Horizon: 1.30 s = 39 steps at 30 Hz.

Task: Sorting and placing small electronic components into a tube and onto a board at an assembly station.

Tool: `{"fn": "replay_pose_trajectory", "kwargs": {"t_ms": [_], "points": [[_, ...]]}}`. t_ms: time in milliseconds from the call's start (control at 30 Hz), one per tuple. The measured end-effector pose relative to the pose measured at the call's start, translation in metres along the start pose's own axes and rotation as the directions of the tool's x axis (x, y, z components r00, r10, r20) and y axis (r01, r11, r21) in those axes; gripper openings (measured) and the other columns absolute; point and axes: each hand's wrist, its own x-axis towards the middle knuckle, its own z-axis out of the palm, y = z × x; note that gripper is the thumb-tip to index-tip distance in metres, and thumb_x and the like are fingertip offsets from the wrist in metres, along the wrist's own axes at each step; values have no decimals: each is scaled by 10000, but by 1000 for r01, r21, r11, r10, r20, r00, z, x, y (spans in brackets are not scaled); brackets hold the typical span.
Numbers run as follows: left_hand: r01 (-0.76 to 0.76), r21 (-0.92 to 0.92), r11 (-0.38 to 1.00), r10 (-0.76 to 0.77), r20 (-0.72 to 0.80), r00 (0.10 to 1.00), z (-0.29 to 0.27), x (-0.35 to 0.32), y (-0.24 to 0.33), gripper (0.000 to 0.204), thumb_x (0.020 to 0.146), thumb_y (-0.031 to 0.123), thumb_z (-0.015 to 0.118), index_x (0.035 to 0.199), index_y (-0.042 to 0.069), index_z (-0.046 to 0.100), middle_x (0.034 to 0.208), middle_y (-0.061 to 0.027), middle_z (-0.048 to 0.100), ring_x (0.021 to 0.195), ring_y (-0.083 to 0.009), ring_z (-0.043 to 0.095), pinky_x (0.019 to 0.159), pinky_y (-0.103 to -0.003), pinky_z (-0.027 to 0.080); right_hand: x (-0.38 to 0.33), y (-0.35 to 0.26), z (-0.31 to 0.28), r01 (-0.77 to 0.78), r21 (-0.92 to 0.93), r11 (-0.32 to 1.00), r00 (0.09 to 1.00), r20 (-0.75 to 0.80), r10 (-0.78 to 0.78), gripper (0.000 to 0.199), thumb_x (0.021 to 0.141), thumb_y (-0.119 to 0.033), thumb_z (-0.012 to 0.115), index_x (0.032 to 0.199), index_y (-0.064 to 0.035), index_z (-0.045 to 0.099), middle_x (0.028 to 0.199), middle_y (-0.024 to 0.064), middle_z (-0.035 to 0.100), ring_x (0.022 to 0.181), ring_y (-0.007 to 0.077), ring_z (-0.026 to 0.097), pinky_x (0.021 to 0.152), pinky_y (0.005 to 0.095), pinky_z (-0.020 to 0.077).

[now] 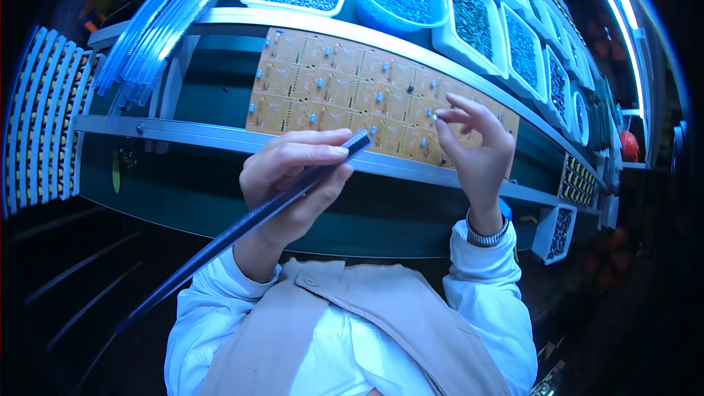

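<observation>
Clasping a long, narrow, dark-blue stick, the left hand sits at eleven o'clock. Right hand, one o'clock: cannot tell if pinching.

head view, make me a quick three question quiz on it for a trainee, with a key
1. Which hand holds the long dark tube?
2. True or false: the round tub stands farther from the person than the tan board panel.
3. Where in the picture is the bundle of clear tubes? a) lower right b) upper left c) lower left

Key: 1. the left hand; 2. true; 3. b
</observation>
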Motion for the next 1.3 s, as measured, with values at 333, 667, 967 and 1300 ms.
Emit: {"fn": "replay_pose_trajectory", "kwargs": {"t_ms": [333, 667, 967, 1300], "points": [[13, -13, 1000, -13, -12, 1000, 0, -4, 0, 181, 736, 11, 693, 902, 6, 619, 925, -169, 633, 803, -193, 653, 676, -217, 520, 5, 9, 15, 210, -147, 967, 971, 147, -189, 341, 690, -26, 682, 1025, -69, 635, 780, 49, 682, 743, 131, 624, 708, 265, 441], [4, 8, 1000, -4, 26, 1000, -3, -3, 1, 169, 764, 24, 667, 924, 15, 611, 951, -185, 630, 829, -230, 658, 721, -259, 531, 9, 8, 19, 341, -221, 914, 937, 156, -313, 338, 663, -40, 691, 995, -85, 642, 735, 10, 669, 724, 148, 582, 688, 280, 411], [20, -15, 1000, -20, 6, 1000, 2, -1, -1, 168, 737, 16, 693, 891, 5, 629, 921, -162, 639, 789, -196, 655, 663, -221, 524, 13, -9, 18, 524, -470, 710, 851, 324, -414, 258, 685, -63, 681, 941, -64, 647, 697, 30, 646, 733, 174, 589, 666, 296, 419], [93, 274, 957, -140, 156, 978, 7, 4, 22, 164, 698, -19, 700, 850, 8, 644, 876, -154, 650, 779, -214, 659, 674, -251, 522, 0, -34, 10, -504, 468, 726, 795, 579, 179, 152, 796, -96, 649, 878, 32, 639, 754, 81, 658, 642, 121, 615, 535, 222, 489]]}}
